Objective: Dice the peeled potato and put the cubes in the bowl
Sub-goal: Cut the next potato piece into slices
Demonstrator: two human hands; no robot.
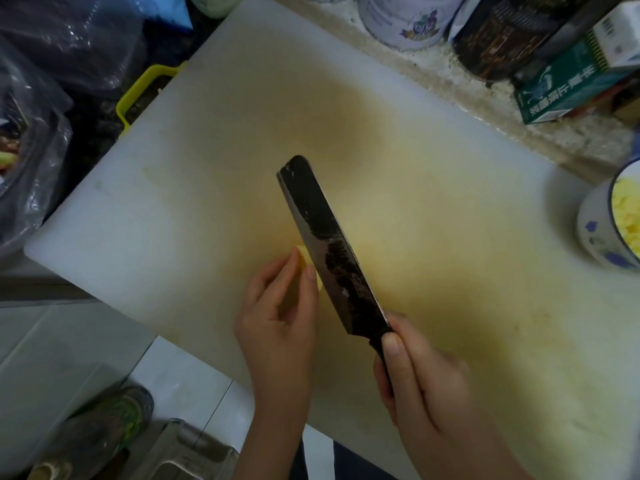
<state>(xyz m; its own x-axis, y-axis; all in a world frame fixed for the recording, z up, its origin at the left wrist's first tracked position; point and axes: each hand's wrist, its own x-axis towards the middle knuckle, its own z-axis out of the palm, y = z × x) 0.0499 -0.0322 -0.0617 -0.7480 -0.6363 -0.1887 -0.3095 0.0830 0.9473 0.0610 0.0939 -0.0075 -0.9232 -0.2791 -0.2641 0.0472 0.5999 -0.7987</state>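
Left hand (277,317) pinches potato (304,263); right hand (415,379) grips cleaver (322,230).

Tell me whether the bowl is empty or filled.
Filled: yellow potato cubes show inside the bowl; how deep they lie, cannot tell.

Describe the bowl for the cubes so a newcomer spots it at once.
Start at the big white cutting board filling the middle of the view and follow it to its right edge. There, partly cut off by the frame, stands the bowl. It is white with blue flower prints and holds yellow potato pieces, unlike the tin and green box behind the board.
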